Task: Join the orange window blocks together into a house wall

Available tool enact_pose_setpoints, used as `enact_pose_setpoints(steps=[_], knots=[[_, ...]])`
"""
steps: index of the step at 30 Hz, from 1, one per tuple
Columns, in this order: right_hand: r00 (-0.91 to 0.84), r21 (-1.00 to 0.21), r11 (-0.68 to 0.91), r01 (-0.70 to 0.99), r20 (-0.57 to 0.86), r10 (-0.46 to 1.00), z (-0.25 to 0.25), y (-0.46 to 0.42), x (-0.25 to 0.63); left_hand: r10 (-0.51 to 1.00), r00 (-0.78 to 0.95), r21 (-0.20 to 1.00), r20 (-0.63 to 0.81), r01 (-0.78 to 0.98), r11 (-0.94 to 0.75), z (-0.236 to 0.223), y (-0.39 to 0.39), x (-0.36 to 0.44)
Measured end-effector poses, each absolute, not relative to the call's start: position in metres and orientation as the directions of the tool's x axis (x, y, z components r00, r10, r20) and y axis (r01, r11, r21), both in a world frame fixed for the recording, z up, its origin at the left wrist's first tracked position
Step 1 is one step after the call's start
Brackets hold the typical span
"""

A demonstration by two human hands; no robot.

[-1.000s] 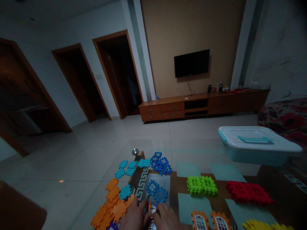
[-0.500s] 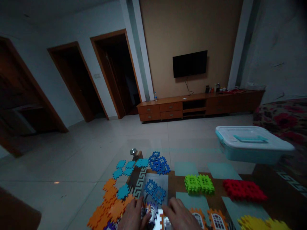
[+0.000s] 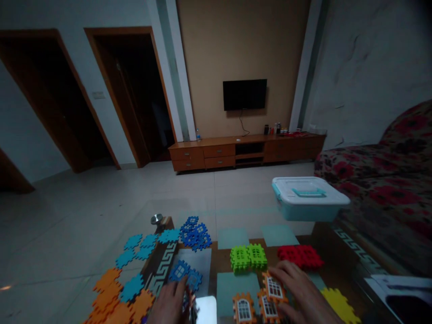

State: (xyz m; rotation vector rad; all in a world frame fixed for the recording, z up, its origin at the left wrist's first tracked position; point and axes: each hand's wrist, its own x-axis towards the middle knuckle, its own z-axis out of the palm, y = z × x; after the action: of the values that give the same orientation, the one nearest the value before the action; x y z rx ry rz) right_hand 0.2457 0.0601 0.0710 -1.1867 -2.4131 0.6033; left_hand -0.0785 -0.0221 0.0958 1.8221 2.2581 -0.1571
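Note:
My right hand [image 3: 305, 290] grips an orange window tile [image 3: 274, 287], an interlocking plastic building piece with a white window, between thumb and fingers. This tile overlaps another orange window tile [image 3: 268, 309], and a separate orange one [image 3: 243, 308] lies to their left. My left hand [image 3: 168, 303] is closed around several tiles [image 3: 191, 302] seen nearly edge-on; their colours are hard to make out. Just beyond its fingertips lie blue window tiles [image 3: 179, 270]. A white, bright flat object [image 3: 206, 309] lies right of the left hand.
Cyan tiles [image 3: 132, 288] and plain orange tiles [image 3: 108, 288] spread at the left. Dark blue tiles [image 3: 195, 235], green tiles [image 3: 249, 257], red tiles [image 3: 299, 255] and yellow tiles [image 3: 339, 306] lie on the glass table [image 3: 236, 288]. A lidded teal box [image 3: 310, 211] stands at the back right.
My right hand has moved right, from beside the left hand to the orange window tiles, and grips one. My left hand holds tiles near the blue ones. The view has turned right.

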Motion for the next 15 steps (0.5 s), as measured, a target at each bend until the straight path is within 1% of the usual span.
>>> enact_pose_setpoints(steps=[2, 4, 6, 7, 10, 12, 15], knots=[[-0.585, -0.536, 0.554, 0.637, 0.133, 0.8, 0.07, 0.055, 0.242, 0.949, -0.105, 0.127, -0.298, 0.981, 0.148, 0.099, -0.009, -0.053], [-0.588, -0.53, 0.56, 0.637, 0.136, 0.798, 0.069, 0.052, 0.238, 0.94, 0.039, 0.22, -0.339, 0.975, 0.039, 0.095, 0.004, -0.026], [-0.592, -0.513, 0.573, 0.639, 0.148, 0.792, 0.066, 0.051, 0.236, 0.925, 0.159, 0.299, -0.346, 0.953, -0.052, 0.087, 0.013, -0.003], [-0.598, -0.501, 0.585, 0.638, 0.156, 0.786, 0.065, 0.051, 0.235, 0.918, 0.195, 0.319, -0.344, 0.944, -0.081, 0.082, 0.017, 0.006], [-0.629, -0.466, 0.62, 0.631, 0.161, 0.761, 0.065, 0.052, 0.235, 0.911, 0.247, 0.316, -0.329, 0.938, -0.14, 0.07, 0.022, 0.022], [-0.645, -0.457, 0.62, 0.638, 0.123, 0.754, 0.067, 0.053, 0.234, 0.907, 0.263, 0.288, -0.328, 0.943, -0.169, 0.068, 0.024, 0.027], [-0.636, -0.473, 0.58, 0.663, 0.053, 0.77, 0.07, 0.051, 0.23, 0.898, 0.269, 0.252, -0.348, 0.95, -0.186, 0.069, 0.026, 0.029]])
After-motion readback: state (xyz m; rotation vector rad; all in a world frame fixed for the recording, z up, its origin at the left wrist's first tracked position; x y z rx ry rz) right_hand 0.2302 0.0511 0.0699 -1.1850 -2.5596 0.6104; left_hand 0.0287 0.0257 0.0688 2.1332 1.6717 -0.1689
